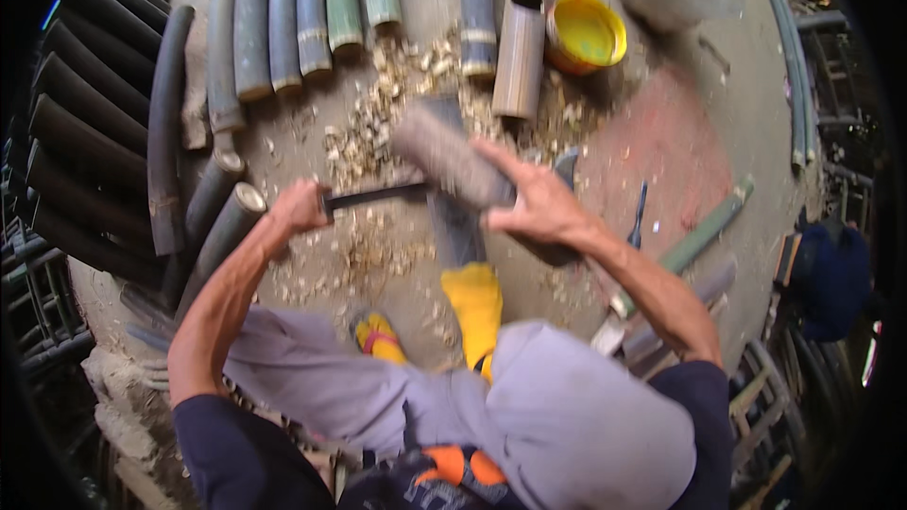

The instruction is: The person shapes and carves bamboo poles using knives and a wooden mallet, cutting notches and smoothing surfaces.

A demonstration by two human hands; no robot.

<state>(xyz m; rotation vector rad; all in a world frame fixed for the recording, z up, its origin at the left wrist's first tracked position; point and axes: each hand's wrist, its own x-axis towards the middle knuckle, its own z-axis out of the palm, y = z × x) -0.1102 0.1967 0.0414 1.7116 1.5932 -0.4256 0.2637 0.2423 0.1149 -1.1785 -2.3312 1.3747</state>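
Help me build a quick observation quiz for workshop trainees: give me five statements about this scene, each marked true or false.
1. The left hand grips a dark, flat-bladed tool. True.
2. The right hand is empty. False: it holds a thick cylindrical block, blurred in this view.
3. Pale chips lie scattered on the ground. True.
4. The yellow container stands left of the bamboo pole with a hole. False: it is on the right of that pole.
5. The person's socks are blue. False: they are yellow.
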